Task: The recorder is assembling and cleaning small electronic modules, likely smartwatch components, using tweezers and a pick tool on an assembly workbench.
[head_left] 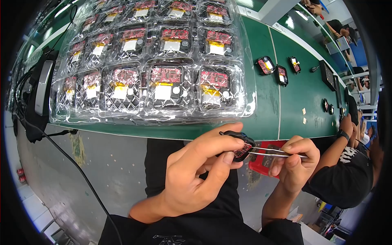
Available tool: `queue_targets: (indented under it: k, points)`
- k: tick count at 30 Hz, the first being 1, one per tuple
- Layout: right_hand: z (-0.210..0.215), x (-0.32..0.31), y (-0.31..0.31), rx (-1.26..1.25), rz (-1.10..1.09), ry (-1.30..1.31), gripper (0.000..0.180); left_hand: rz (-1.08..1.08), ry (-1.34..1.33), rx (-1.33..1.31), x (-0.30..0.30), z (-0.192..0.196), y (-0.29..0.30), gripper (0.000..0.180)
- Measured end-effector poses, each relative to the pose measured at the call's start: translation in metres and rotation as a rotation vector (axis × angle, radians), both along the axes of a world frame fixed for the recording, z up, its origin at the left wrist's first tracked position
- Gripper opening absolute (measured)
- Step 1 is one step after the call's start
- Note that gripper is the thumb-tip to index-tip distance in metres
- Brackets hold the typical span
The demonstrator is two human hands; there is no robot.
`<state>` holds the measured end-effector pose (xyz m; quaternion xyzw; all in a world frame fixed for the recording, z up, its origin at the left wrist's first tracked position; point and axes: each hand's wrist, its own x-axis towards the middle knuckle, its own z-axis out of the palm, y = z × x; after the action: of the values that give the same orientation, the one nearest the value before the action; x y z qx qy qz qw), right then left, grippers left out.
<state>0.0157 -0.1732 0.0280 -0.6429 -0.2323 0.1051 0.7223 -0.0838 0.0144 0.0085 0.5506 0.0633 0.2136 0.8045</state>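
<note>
My left hand (192, 173) grips a small black device housing (246, 142) with a red circuit board (240, 153) inside, holding it tilted over my lap. Its thumb and fingers cover much of the housing. From the right, my right hand (300, 165) pinches a pair of metal tweezers (271, 152). The tweezer tips point at the housing's right side and stand slightly apart; I cannot tell whether they touch the board. Just beyond my hands, a clear plastic blister tray (250, 108) holds rows of similar housings with red boards, white batteries and yellow tape.
Beneath the tray lies a green worktable (296, 118). Several loose housings (281, 75) sit on its right part. A red object (261, 165) shows behind the tweezers. A black cable (77, 161) hangs at left. A co-worker in a black shirt (345, 179) sits at right.
</note>
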Motion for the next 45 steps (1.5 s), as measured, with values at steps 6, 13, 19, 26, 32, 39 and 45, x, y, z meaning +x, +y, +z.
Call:
queue_targets:
  k: [6,13,19,26,32,39,45]
  points:
    - [0.001,0.0,-0.001,-0.008,-0.008,-0.03,0.028,0.05,0.024,-0.025,0.0,0.002,-0.002,0.025]
    - [0.002,-0.002,-0.002,-0.011,-0.015,-0.03,0.027,0.102,-0.001,0.256,0.002,0.001,-0.001,0.024]
    - [0.006,-0.003,-0.001,-0.055,-0.041,-0.072,0.028,0.022,0.024,0.217,0.0,0.002,0.003,0.026]
    - [0.012,-0.006,0.003,-0.131,-0.091,-0.157,0.032,-0.109,0.002,0.177,-0.002,-0.002,0.011,0.029]
    - [0.02,-0.009,0.005,-0.209,-0.092,-0.238,0.032,-0.123,0.01,0.126,-0.004,0.002,0.014,0.025]
    - [0.029,-0.018,0.002,-0.285,-0.07,-0.485,0.029,-0.14,0.012,-0.015,-0.007,0.001,0.014,0.02]
    - [0.045,-0.009,0.008,-0.309,0.169,-0.896,0.031,-0.13,-0.007,-0.08,-0.008,0.005,0.012,0.017]
